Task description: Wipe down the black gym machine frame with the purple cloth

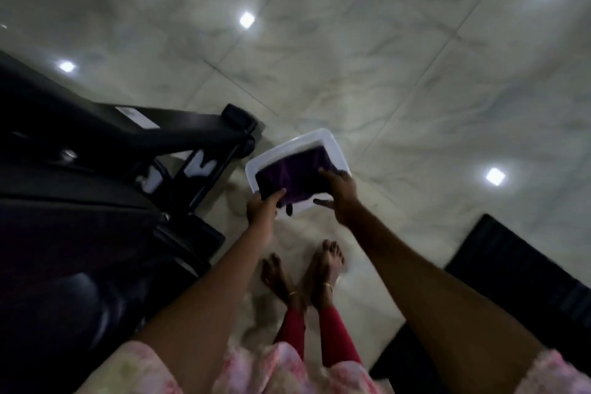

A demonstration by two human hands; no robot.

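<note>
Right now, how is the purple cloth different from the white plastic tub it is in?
The soft purple cloth is dark and crumpled; the white plastic tub is pale, stiff and rectangular. The cloth is gripped by the left hand and touched by the right hand; the tub just sits on the floor. Both are beside the black gym machine frame.

The purple cloth [295,174] is dark violet and loosely folded, lying slightly rumpled inside a shallow white plastic tray [315,136] on the pale marble floor, filling most of the tray's inside. The black gym machine frame [179,133] stands just left of the tray, a matte black tube angled down toward the floor and ending in a black capped foot, with a small white label on its upper face and more dark bars and padding behind it.
</note>
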